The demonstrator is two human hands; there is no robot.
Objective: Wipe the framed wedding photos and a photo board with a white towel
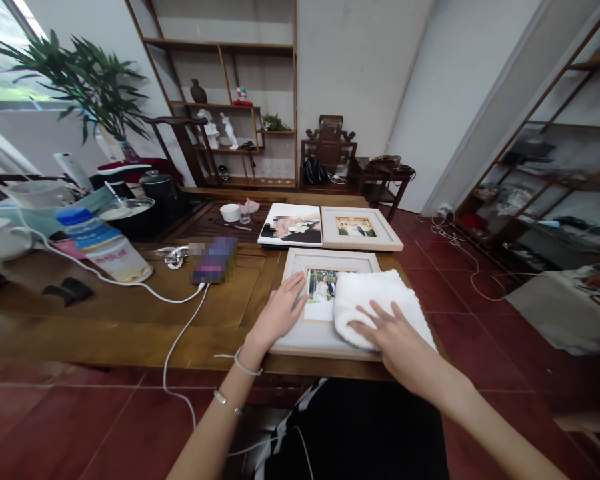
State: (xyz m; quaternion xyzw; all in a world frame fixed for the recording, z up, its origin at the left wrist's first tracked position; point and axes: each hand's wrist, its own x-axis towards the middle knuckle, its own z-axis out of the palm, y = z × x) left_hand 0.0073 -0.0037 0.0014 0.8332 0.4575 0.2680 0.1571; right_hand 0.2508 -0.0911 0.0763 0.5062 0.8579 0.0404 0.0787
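Observation:
A light wooden picture frame [330,339] lies flat near the table's front edge, with a wedding photo [320,288] inside its mat. My left hand [281,310] rests on the frame's left side, its fingers stretched out and lying flat. On the right half of the frame is a folded, fluffy white cloth [375,290], covering part of the photo and of the border. My right hand [393,333] holds this cloth down against the frame, fingers apart and pressed into it near a fold.
Behind lie a second framed photo [357,227] and a white photo panel [290,225], side by side. Leftward on the table [130,327] are a phone [215,260] with a white cable [177,340], a blue-capped bottle [105,247], a small white cup [230,213] and a dark pot [163,193].

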